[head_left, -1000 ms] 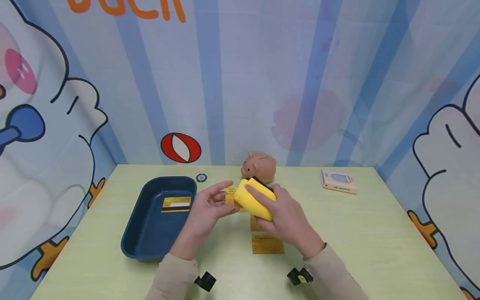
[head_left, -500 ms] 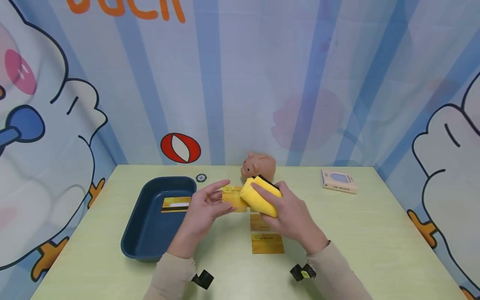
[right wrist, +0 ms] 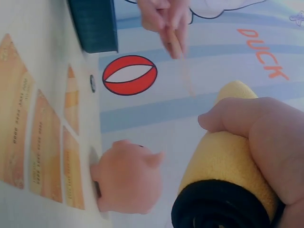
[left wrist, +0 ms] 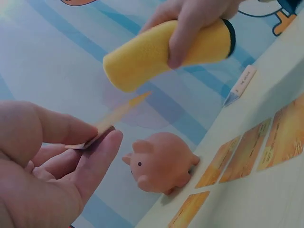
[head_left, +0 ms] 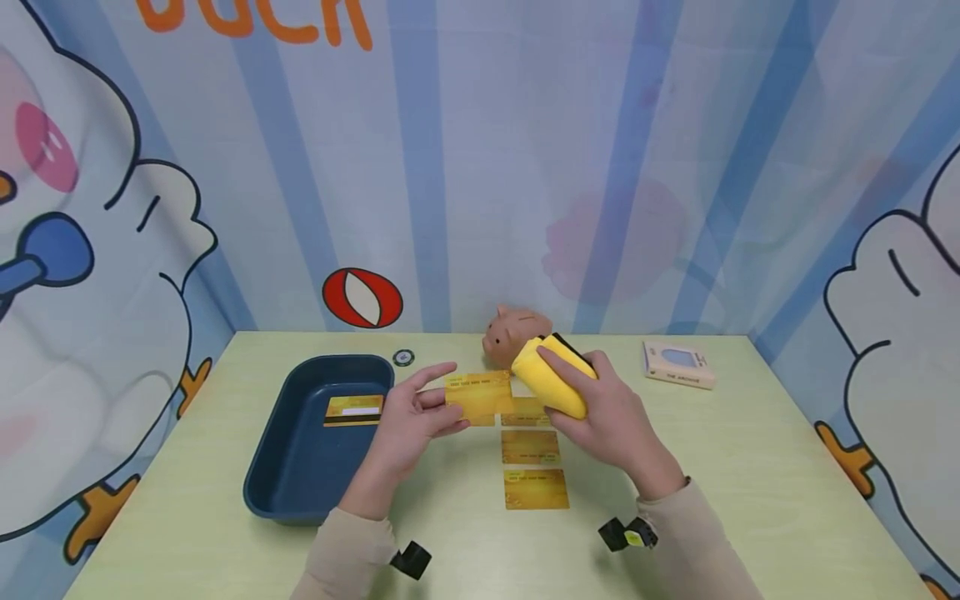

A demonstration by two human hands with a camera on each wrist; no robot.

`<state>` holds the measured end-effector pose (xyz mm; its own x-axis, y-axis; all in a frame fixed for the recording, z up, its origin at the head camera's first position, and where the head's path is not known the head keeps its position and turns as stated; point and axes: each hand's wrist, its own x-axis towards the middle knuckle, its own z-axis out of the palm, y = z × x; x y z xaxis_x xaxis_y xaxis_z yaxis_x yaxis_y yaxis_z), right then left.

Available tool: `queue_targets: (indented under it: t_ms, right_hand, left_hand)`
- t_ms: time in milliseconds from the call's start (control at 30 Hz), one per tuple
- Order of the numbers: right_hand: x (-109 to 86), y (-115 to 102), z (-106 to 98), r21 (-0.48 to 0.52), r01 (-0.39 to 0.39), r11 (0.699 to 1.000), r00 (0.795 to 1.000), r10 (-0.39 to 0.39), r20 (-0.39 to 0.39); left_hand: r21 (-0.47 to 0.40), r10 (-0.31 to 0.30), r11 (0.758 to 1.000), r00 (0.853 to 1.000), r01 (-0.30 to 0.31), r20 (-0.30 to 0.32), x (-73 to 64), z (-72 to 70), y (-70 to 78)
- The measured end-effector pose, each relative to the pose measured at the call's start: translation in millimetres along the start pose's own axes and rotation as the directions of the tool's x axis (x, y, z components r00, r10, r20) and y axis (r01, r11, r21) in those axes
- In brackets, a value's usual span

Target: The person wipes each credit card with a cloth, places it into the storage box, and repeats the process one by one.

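Note:
A gold bank card [head_left: 480,398] is pinched by its left edge between the thumb and fingers of my left hand [head_left: 415,421], raised over the table. Just right of it, my right hand [head_left: 611,412] grips a folded yellow cloth [head_left: 553,379] with a black edge. In the left wrist view the cloth [left wrist: 142,57] hangs above the card's far end, with a gap between them. Gold cards lie in a column below the hands, such as the front card [head_left: 536,489] and the middle card [head_left: 530,447]. Another card [left wrist: 189,210] on the table shows in the left wrist view.
A dark blue tray [head_left: 273,492] on the left holds one card [head_left: 354,411] with its stripe side up. Behind the hands stands a pink piggy bank [head_left: 510,332]. A round chip [head_left: 403,357] lies near the tray, and a small boxed item [head_left: 678,365] sits at back right.
My right hand has moved right with the yellow cloth, off the card's face, uncovering it and the cards on the table. My left hand stays nearly in place.

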<state>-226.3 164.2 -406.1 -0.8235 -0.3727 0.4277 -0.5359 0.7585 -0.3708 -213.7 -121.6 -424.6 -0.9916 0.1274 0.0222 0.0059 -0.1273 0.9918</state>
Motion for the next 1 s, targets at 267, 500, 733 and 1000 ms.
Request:
queue_targets:
  t_ms: [267,500,733,1000]
  right_hand:
    - [-0.4,-3.8,-7.7,0.020,0.008,1.000,1.000,-0.007,-0.028]
    - [-1.2,-9.3,-9.5,0.031,0.029,0.999,0.999,-0.028,-0.041]
    - [-2.2,-11.4,-10.4,0.032,0.045,0.998,0.998,-0.043,-0.042]
    - [-2.9,-12.4,-10.9,0.031,0.054,0.998,0.998,-0.052,-0.039]
  left_hand:
    - [0.113,0.044,0.993,0.997,-0.036,-0.070,-1.6,8.5,-0.8]
    - [0.173,0.105,0.981,0.989,-0.086,-0.106,-1.2,10.7,-3.9]
    - [0.247,0.140,0.963,0.982,-0.105,-0.126,0.7,10.8,-6.4]
    - [0.211,0.154,0.969,0.982,-0.128,-0.112,0.3,12.3,-6.2]
